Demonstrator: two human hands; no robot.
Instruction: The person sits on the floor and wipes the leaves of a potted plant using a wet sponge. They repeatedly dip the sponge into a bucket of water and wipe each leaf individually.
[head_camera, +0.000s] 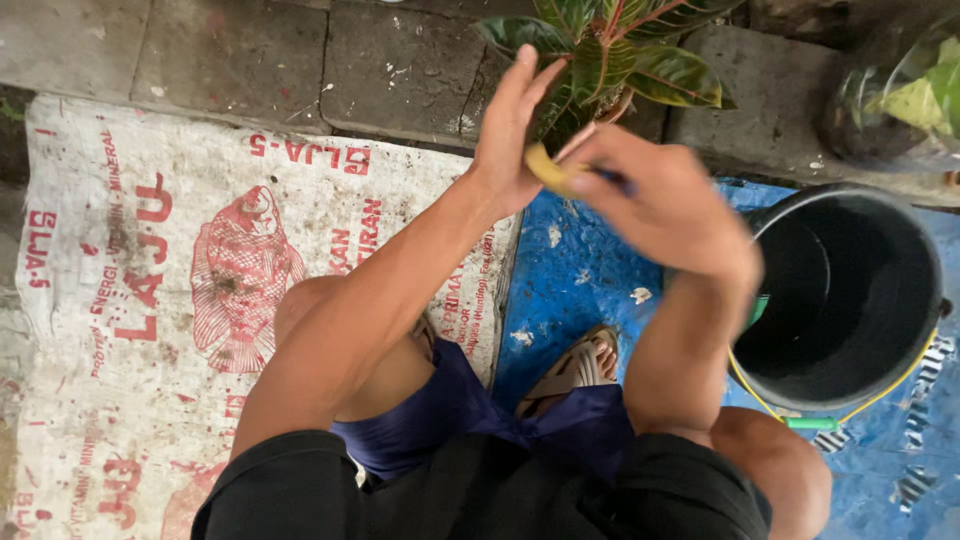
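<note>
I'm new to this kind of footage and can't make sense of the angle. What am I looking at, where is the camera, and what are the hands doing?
There is no machine here: a person wears one camera on the head, so you look straight down at their own arms, knees and sandalled feet. The left hand is raised with its fingers spread, against a small yellowish curved object. The right hand is blurred with motion and closes around a thin dark handle-like piece; what the object is I cannot tell. Just beyond the hands stands a plant with red-veined green leaves. On the ground lie a white woven sack printed in red with a fish picture and a blue plastic sheet. At the right sits a black round plastic bucket, with grey paving stones above.
</note>
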